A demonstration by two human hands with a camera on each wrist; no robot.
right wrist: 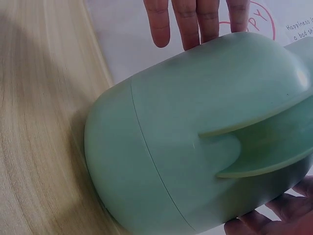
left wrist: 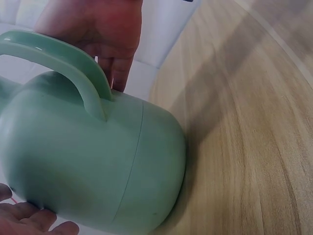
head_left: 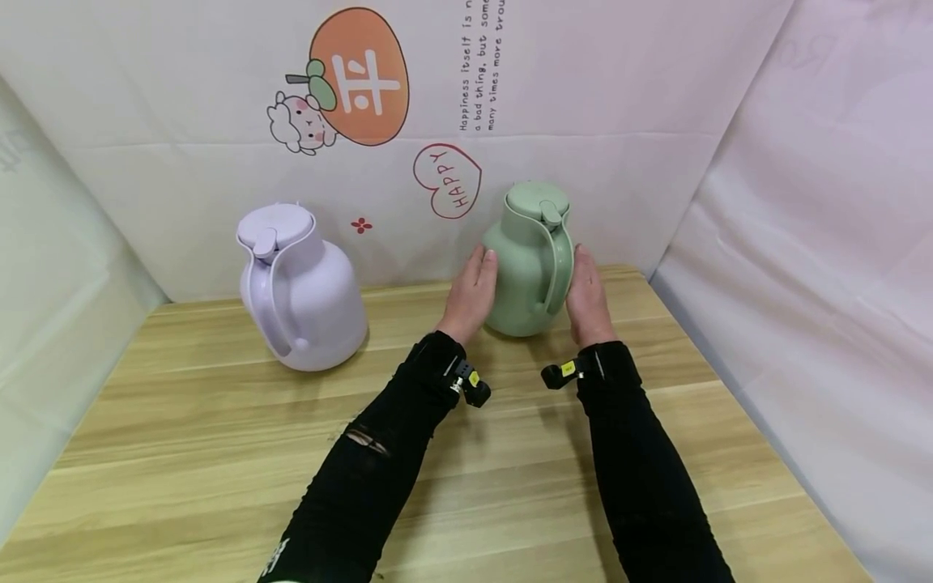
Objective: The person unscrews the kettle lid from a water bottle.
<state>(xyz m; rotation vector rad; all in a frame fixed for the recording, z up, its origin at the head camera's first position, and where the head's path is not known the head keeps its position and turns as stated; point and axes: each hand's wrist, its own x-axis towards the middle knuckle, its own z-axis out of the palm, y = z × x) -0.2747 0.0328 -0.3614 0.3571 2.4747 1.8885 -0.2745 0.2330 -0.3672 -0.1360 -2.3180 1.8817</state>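
A green thermos jug stands on the wooden table by the back wall, its handle toward me and slightly right. My left hand is against its left side; in the right wrist view those fingers look straight, some of them at the jug's body. On the opposite side my right hand lies alongside the jug near the handle, and the left wrist view shows its palm, with the fingertips partly hidden behind the body. The jug's base appears to sit on the tabletop.
To the left stands a lilac thermos jug of the same shape, its handle toward the front left. A printed white cloth hangs behind the table, and white cloth also borders the sides.
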